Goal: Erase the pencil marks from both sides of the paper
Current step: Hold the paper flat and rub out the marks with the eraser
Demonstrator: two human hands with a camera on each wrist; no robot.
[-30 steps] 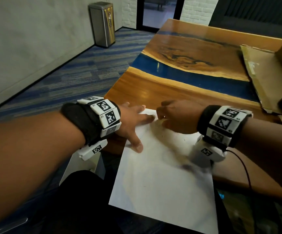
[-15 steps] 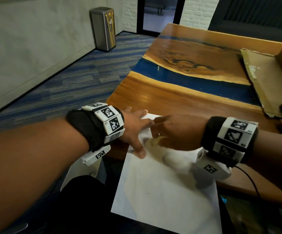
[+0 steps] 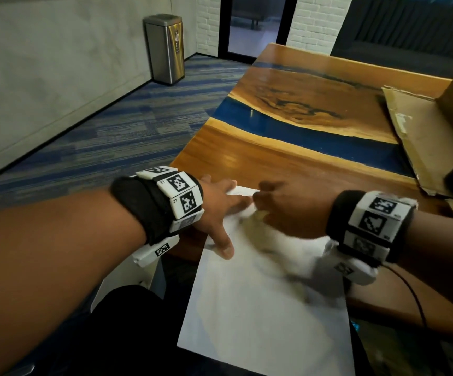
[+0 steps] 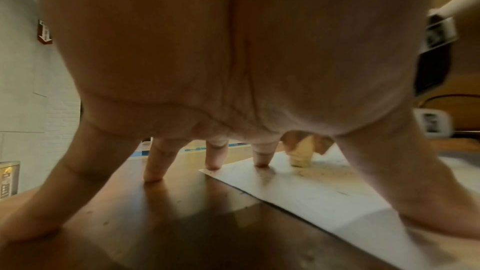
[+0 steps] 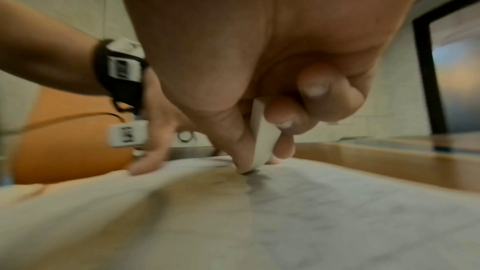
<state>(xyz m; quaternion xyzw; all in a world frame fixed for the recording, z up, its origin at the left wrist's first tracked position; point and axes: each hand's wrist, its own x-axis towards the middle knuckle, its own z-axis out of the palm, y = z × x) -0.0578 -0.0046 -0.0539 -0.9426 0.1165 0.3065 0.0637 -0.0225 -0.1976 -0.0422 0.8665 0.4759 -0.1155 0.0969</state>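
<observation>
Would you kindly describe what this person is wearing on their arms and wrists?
Both forearms are bare, with no sleeves. Each wrist carries a black band ringed with white blocks printed with black square codes. A small white camera module hangs beneath each wrist; a thin dark cable trails from the right one.

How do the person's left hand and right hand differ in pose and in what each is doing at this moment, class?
1. The left hand lies spread with straight fingers; the right hand is curled.
2. The left hand holds nothing and presses the paper and table; the right hand pinches an eraser.
3. The left hand looks sharp in the head view; the right hand is blurred.
Both meet the paper near its far corner, and both wrists wear marker bands.
</observation>
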